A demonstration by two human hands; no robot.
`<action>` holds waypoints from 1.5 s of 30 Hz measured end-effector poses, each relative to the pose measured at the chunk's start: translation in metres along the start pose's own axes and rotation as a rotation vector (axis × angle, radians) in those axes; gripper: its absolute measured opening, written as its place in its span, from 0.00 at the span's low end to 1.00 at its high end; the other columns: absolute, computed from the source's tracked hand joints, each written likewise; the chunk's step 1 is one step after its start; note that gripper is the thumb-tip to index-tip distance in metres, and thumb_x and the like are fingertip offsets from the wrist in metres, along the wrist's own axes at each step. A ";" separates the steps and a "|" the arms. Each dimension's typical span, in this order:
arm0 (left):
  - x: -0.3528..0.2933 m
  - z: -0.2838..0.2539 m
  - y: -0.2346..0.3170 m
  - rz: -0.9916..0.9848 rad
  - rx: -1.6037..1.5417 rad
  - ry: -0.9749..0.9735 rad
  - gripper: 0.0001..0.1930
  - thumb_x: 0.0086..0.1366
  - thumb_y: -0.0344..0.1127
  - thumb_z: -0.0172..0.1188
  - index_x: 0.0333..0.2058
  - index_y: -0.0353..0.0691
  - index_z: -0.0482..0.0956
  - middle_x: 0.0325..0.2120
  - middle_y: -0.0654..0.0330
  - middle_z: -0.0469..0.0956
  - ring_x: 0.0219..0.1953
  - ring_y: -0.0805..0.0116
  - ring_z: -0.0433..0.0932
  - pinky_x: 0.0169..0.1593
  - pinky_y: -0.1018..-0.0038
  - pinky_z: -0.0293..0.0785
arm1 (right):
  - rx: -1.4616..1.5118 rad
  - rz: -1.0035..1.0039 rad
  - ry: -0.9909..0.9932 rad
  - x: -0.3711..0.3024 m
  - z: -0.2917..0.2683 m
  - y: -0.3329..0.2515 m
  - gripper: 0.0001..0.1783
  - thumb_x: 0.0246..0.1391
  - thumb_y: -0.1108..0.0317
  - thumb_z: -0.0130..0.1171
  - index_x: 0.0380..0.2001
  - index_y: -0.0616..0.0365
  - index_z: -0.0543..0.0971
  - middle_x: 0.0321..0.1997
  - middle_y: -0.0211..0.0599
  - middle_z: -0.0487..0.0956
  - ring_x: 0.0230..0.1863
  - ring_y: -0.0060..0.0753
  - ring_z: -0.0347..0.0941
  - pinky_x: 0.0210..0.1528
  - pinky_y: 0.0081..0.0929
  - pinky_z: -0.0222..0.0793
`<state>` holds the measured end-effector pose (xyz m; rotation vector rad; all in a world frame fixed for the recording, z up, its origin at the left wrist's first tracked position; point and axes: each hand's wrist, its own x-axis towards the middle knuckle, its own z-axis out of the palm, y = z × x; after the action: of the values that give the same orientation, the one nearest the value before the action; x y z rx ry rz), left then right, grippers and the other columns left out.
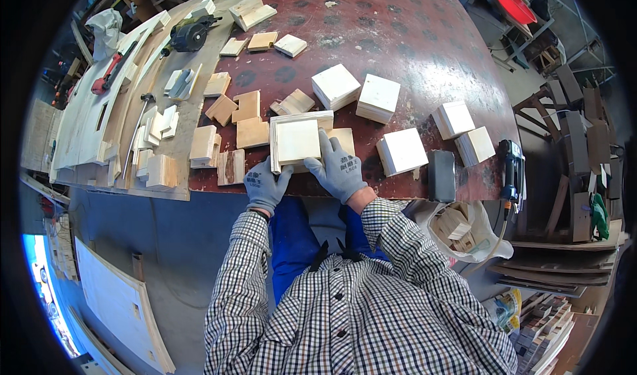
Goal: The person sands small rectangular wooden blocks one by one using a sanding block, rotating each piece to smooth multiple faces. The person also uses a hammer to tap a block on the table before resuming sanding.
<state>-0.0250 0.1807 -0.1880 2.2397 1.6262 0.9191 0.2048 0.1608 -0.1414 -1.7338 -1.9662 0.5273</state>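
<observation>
The pale, square-faced wooden block (297, 141) sat by the near edge of the worn dark-red tabletop (398, 43), left of that edge's middle, with a thin, light-coloured wooden border (302, 117) showing along its far and left sides. The grey-gloved left hand (267, 184) held the near-left corner, thumb at the near side, its other fingers partly hidden; the grey-gloved right hand (340, 167) held the near-right corner, thumb at the near side, fingers laid along the right. Good work here seemed to call for even pressure from both thumbs, keeping block and border flush and fingertips out of the seam. The flat tan wooden piece (253, 133) just left of the border left little room to shift that way.
</observation>
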 end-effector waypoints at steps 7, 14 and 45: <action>0.002 -0.003 0.001 -0.009 -0.034 -0.008 0.20 0.68 0.53 0.66 0.45 0.42 0.85 0.28 0.49 0.85 0.32 0.45 0.85 0.38 0.52 0.79 | -0.031 -0.009 0.004 0.000 0.001 -0.005 0.55 0.66 0.31 0.57 0.78 0.64 0.58 0.55 0.57 0.78 0.46 0.61 0.85 0.45 0.54 0.83; 0.002 -0.001 0.005 -0.022 -0.042 0.023 0.18 0.68 0.51 0.65 0.42 0.41 0.87 0.27 0.48 0.84 0.31 0.43 0.85 0.37 0.52 0.78 | 0.076 -0.087 0.066 0.002 0.005 0.011 0.60 0.63 0.28 0.59 0.78 0.68 0.56 0.53 0.57 0.78 0.44 0.60 0.84 0.41 0.53 0.82; -0.006 0.001 0.002 0.004 -0.062 0.050 0.16 0.64 0.47 0.67 0.36 0.38 0.86 0.27 0.51 0.82 0.28 0.47 0.82 0.34 0.57 0.77 | 0.005 -0.129 0.172 -0.002 0.015 0.015 0.56 0.54 0.42 0.73 0.76 0.64 0.63 0.49 0.42 0.80 0.36 0.39 0.84 0.33 0.38 0.82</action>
<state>-0.0238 0.1745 -0.1893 2.1964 1.5923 1.0199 0.2082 0.1612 -0.1625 -1.5796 -1.9358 0.3269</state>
